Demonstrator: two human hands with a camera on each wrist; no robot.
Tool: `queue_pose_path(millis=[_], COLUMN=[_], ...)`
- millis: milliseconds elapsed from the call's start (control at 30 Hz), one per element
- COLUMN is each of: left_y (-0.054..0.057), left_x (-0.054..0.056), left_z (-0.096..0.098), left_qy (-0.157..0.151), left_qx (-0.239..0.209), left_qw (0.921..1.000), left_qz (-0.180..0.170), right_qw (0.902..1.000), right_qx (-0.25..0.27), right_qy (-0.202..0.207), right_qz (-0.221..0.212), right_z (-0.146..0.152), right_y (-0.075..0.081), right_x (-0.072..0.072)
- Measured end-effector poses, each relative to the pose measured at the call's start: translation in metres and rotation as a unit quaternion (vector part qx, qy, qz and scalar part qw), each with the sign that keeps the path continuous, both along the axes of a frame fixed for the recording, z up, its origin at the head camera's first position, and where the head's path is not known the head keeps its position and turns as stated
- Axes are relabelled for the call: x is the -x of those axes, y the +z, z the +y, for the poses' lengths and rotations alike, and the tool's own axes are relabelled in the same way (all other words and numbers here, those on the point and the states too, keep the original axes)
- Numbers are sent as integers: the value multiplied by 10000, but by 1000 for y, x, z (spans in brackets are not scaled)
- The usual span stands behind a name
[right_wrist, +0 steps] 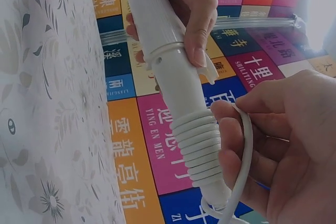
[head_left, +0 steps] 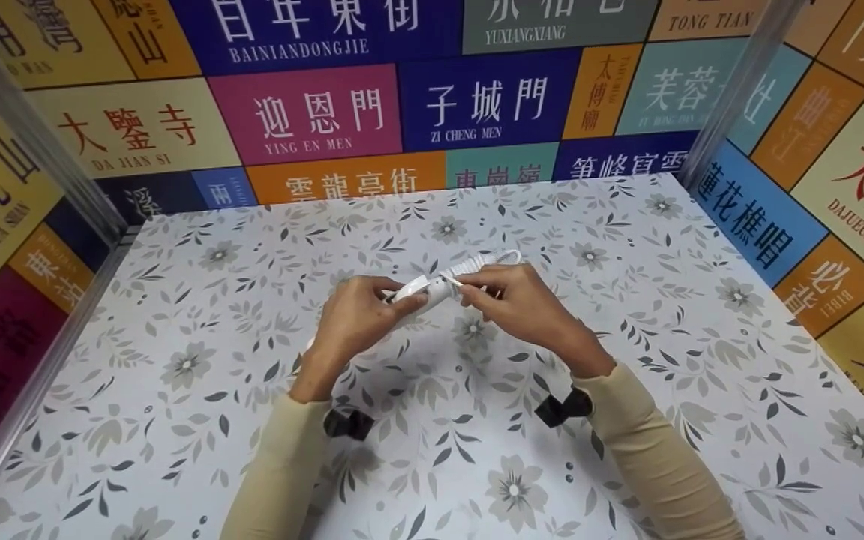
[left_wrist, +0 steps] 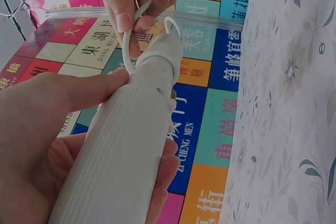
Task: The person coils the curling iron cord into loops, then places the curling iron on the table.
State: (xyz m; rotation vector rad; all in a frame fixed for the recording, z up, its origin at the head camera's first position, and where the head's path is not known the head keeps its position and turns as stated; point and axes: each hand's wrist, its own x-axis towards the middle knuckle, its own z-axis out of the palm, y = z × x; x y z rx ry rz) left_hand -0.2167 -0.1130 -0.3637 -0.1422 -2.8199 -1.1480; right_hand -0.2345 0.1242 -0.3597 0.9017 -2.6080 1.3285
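Observation:
A white rod-shaped appliance (head_left: 438, 291) with a ribbed handle is held above the table; its exact kind is unclear. My left hand (head_left: 361, 313) grips the ribbed part, with the thumb lying along it in the left wrist view. White cord (right_wrist: 197, 148) winds in several close turns around the appliance's narrower end. My right hand (head_left: 520, 304) pinches a loose strand of that cord between thumb and fingers, beside the turns. A small white prong (right_wrist: 209, 69) sticks out near the left thumb. In the right wrist view, a cord loop hangs at the narrow end.
Below the hands lies a table (head_left: 199, 442) with a white floral cover. Colourful panels (head_left: 312, 112) with printed characters stand along the back and both sides, with clear corner strips (head_left: 739, 97) between them. Black wrist pieces (head_left: 563, 409) sit at both cuffs.

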Motion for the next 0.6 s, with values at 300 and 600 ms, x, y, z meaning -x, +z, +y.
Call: queue_pose_path(millis=[300,600], left_y=[3,6], left_x=[-1,0], left_z=[-2,-4], left_qy=[152,175], left_qx=[-397,-804], left_qw=[9991,9963], left_qz=[39,258], right_qw=[9987,9975], right_qx=[295,197], right_qy=[199,380], right_qz=[-365,-564], right_z=[0,3], right_y=[-1,-3], right_x=[-1,3])
